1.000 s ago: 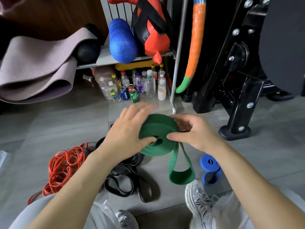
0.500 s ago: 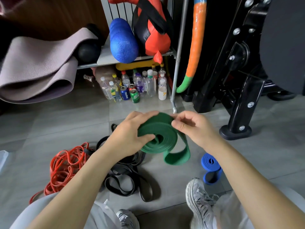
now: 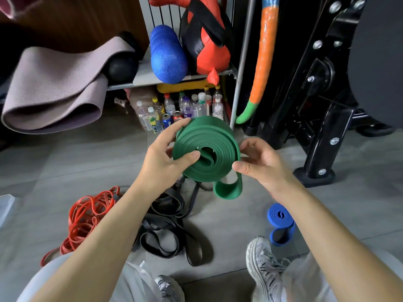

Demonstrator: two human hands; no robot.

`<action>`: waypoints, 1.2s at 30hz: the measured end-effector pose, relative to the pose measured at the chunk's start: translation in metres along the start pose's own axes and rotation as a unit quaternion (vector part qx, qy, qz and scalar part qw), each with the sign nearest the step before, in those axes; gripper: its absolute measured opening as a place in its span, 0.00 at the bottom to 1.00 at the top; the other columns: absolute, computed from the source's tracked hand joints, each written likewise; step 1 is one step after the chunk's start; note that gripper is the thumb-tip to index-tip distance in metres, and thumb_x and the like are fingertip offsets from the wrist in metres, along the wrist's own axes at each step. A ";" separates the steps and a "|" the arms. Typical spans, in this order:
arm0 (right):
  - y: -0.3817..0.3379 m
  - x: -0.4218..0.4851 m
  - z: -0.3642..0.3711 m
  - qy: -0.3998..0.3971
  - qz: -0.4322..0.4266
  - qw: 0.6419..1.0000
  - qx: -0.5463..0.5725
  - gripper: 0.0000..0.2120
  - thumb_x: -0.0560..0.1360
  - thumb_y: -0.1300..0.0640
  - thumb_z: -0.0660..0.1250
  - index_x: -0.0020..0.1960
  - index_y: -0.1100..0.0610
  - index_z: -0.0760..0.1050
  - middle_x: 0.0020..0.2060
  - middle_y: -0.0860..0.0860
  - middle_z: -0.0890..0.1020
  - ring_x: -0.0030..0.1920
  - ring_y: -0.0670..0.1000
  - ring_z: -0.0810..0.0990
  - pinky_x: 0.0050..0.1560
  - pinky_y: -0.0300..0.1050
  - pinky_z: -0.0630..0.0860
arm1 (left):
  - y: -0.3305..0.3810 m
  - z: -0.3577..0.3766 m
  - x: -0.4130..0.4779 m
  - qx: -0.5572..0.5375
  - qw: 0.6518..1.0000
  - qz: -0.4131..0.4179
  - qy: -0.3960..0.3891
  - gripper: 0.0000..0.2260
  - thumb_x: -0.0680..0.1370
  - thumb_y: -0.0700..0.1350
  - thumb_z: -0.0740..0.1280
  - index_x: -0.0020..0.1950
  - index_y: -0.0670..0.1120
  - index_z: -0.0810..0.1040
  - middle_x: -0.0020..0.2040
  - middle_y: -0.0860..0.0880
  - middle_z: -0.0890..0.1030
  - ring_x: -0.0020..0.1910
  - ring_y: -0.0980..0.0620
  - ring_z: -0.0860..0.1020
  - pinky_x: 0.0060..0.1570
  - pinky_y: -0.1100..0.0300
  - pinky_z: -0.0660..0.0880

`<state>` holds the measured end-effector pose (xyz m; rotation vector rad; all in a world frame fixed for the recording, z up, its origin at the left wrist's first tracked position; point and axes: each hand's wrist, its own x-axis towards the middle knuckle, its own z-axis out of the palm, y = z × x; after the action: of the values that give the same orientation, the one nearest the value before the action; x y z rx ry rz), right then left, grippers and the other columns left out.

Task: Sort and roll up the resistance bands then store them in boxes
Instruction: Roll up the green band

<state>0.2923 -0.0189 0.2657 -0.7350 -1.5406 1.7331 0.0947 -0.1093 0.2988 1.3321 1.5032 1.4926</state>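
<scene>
Green band (image 3: 209,149), smooth rubber, coiled flat.

- There is one camera only, worn on the person's head. It faces forward and down over their own forearms.
- It sits very near the work. The left hand (image 3: 161,162) and right hand (image 3: 261,166) are mid-frame, holding the green band (image 3: 209,149) close under the lens.
- The bottom edge takes in the person's knees and a shoe (image 3: 263,264), with the floor (image 3: 65,162) spreading out beyond them.
- The top edge reaches a rack (image 3: 141,75) and a black machine (image 3: 327,131) just ahead.
- The wide lens makes uprights lean towards the sides of the frame.
</scene>
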 end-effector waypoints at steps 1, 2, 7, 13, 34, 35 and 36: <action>-0.001 0.000 0.001 0.000 -0.003 1.000 -0.003 0.19 0.61 0.64 0.75 0.46 0.56 0.70 0.39 0.44 0.83 0.38 0.46 0.81 0.40 0.37 0.76 | 0.000 0.000 0.000 -0.001 1.000 -0.004 -0.004 0.27 0.71 0.32 0.71 0.60 0.60 0.71 0.59 0.51 0.77 0.50 0.59 0.80 0.43 0.67 0.77; -0.002 0.000 0.001 0.004 -0.007 1.000 -0.008 0.20 0.60 0.65 0.77 0.45 0.57 0.69 0.38 0.45 0.83 0.37 0.46 0.80 0.39 0.36 0.76 | -0.001 0.000 -0.001 -0.004 1.000 -0.008 -0.006 0.27 0.71 0.32 0.71 0.60 0.60 0.71 0.58 0.52 0.77 0.50 0.59 0.80 0.43 0.66 0.77; -0.001 0.002 -0.001 0.044 -0.012 0.998 -0.032 0.24 0.58 0.57 0.78 0.49 0.53 0.72 0.37 0.44 0.84 0.40 0.43 0.82 0.41 0.35 0.76 | -0.006 0.001 -0.002 -0.027 0.999 -0.024 0.006 0.27 0.71 0.34 0.71 0.60 0.61 0.72 0.59 0.51 0.77 0.53 0.52 0.80 0.44 0.58 0.79; -0.002 0.003 0.001 0.048 -0.002 0.995 -0.082 0.13 0.65 0.56 0.74 0.49 0.51 0.77 0.41 0.46 0.85 0.45 0.44 0.83 0.45 0.36 0.78 | -0.008 0.009 -0.001 -0.068 0.994 -0.079 0.038 0.25 0.72 0.34 0.70 0.62 0.58 0.73 0.56 0.50 0.79 0.51 0.51 0.81 0.45 0.50 0.80; -0.008 0.011 -0.066 0.191 0.212 0.902 -0.323 0.16 0.64 0.49 0.73 0.45 0.55 0.72 0.42 0.53 0.80 0.42 0.53 0.82 0.40 0.53 0.82 | -0.051 0.134 0.032 0.064 0.994 -0.086 0.025 0.27 0.71 0.39 0.71 0.68 0.53 0.69 0.56 0.55 0.77 0.54 0.55 0.77 0.56 0.51 0.77; -0.005 0.010 -0.075 0.183 0.218 0.894 -0.346 0.17 0.64 0.49 0.73 0.45 0.57 0.73 0.42 0.55 0.81 0.41 0.54 0.82 0.39 0.55 0.82 | -0.057 0.142 0.031 0.055 0.994 -0.095 0.011 0.28 0.72 0.40 0.71 0.69 0.53 0.68 0.57 0.55 0.77 0.54 0.55 0.77 0.56 0.50 0.77; 0.000 0.009 -0.084 0.180 0.219 0.889 -0.360 0.18 0.64 0.49 0.73 0.45 0.60 0.74 0.42 0.56 0.81 0.42 0.55 0.82 0.40 0.56 0.82 | -0.067 0.149 0.029 0.051 0.993 -0.103 -0.007 0.28 0.72 0.41 0.71 0.70 0.53 0.67 0.57 0.55 0.77 0.54 0.55 0.77 0.56 0.50 0.77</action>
<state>0.3539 0.0383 0.2548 -1.7858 -1.8326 1.1525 0.2100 -0.0228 0.2164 1.2010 1.6716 1.2891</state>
